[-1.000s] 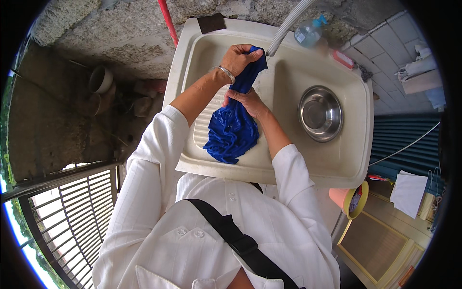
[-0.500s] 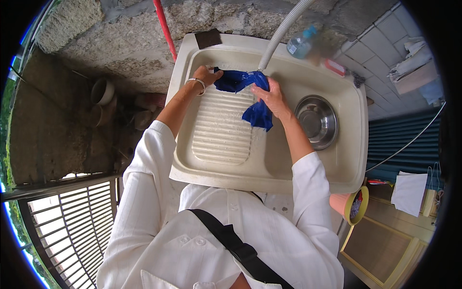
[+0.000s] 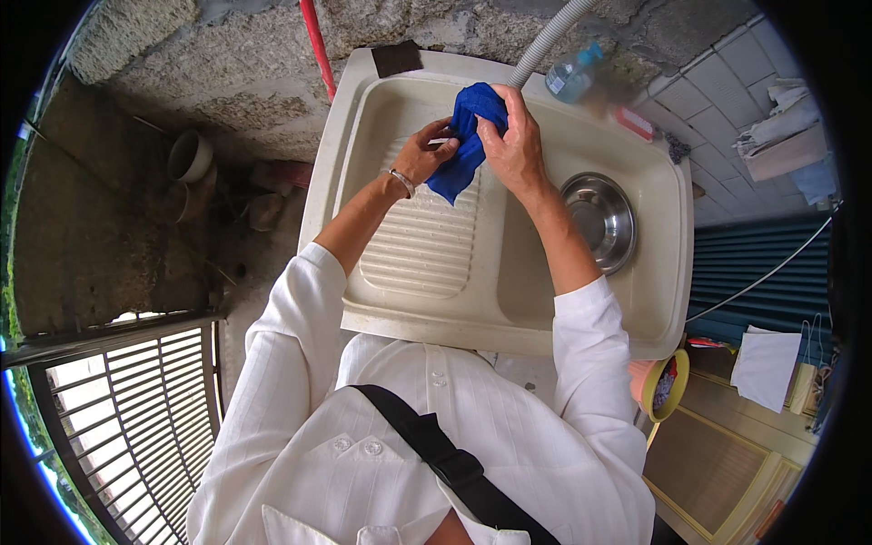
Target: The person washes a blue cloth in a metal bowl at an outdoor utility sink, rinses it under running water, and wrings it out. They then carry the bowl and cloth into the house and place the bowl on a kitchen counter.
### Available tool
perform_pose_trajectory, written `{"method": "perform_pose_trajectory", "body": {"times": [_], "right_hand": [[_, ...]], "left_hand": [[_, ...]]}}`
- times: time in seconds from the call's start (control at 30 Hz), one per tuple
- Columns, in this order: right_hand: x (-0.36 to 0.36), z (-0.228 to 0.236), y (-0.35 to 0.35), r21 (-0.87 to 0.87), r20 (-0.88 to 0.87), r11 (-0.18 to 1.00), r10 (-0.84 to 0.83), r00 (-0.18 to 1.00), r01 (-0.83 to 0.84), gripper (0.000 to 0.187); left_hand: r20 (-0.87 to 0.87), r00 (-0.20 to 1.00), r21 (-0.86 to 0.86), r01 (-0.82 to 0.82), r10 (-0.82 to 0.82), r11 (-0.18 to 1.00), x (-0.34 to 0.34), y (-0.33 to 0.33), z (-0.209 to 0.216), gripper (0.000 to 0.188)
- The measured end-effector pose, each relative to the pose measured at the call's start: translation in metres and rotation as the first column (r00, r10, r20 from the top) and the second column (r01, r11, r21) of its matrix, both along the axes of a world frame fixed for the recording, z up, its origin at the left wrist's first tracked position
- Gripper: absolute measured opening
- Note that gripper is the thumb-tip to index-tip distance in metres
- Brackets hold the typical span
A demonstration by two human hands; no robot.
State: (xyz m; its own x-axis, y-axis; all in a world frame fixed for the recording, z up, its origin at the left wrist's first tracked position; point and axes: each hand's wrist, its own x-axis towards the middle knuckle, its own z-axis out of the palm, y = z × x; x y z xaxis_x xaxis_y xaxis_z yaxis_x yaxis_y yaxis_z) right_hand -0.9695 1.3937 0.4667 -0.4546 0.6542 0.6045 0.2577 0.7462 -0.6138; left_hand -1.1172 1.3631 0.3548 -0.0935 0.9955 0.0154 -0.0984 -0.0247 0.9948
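Observation:
A wet-looking dark blue cloth (image 3: 465, 156) hangs bunched between my hands, above the ribbed washboard (image 3: 422, 243) of the cream sink (image 3: 320, 204). My right hand (image 3: 518, 150) grips its upper right side, with the thumb in front. At its left edge, my left hand (image 3: 425, 156), with a silver bangle at the wrist, pinches the fabric between thumb and fingers. Part of the left fingers is hidden behind the cloth. In the deeper right basin stands a shiny steel bowl (image 3: 598, 222).
A grey corrugated hose (image 3: 549, 41) reaches the sink's back edge. Near the back right corner are a light blue pump bottle (image 3: 570, 77) and a red-and-white bar-shaped item (image 3: 633, 123). A dark flat pad (image 3: 397, 58) lies on the back left rim. A pink-and-yellow bin (image 3: 656, 386) stands below right.
The cloth was stretched sideways between my hands with an end hanging down. Now it is gathered into a bunch, higher up, and my left hand has moved right, closer to the right.

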Motion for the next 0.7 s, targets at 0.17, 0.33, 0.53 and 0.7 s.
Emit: {"method": "perform_pose_trajectory", "body": {"times": [0.17,0.33,0.53,0.7], "right_hand": [[0.015,-0.100,-0.005,-0.304,0.033,0.948,-0.085,0.996,0.091,0.036],[0.022,-0.160,0.011,-0.759,-0.242,0.650,-0.335,0.911,0.037,0.028],[-0.012,-0.111,0.031,-0.727,-0.646,0.571,-0.383,0.660,-0.381,0.029],[-0.001,-0.097,0.002,-0.742,-0.520,0.600,-0.234,0.822,-0.299,0.027]], "left_hand": [[-0.262,0.955,-0.332,-0.226,0.140,0.916,0.003,-0.017,-0.055,0.056],[-0.078,0.959,-0.293,-0.283,0.272,0.913,0.015,-0.043,-0.064,0.033],[0.629,0.697,-0.526,0.056,0.344,0.849,0.036,-0.025,-0.039,0.050],[0.930,0.318,-0.259,0.205,0.186,0.944,0.055,-0.003,-0.014,0.063]]}}
